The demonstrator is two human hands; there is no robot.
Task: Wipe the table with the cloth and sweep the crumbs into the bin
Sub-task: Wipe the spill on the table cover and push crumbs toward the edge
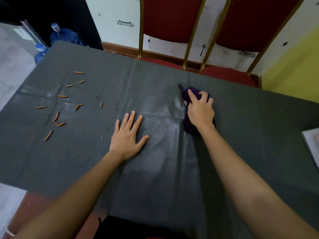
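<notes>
Head view: one purple cloth (189,126), bunched up, lies on the table (172,178) right of centre, toward the far edge. One right hand (200,109) sits on top of it. Its grip has the fingers curled down over the bunch and pressing it to the table. The hand covers most of the cloth; only the far tip and the near lump show.

One left hand (128,135) lies palm down on the table, left of the cloth and apart from it. Its grip holds nothing, with fingers straight and spread and the thumb out to the side.

Crumbs (56,116): ten orange stick-shaped pieces by count, scattered on the left part of the table, well apart from both hands. A few tiny pale specks lie nearer the middle, too small to count.

The table has a dark grey cover with fold creases. A whitish smear (165,107) runs between the two hands and down toward the near edge. Whether it is wet or dusty is hard to tell.

Two red chairs (172,19) with gold frames stand behind the far edge, their tops cut off by the frame. Two blue water bottles (64,36) stand on the floor at far left, the nearer one partly hidden by the table corner. One flat white object (312,145) lies at the right edge, cut off and not identifiable.
</notes>
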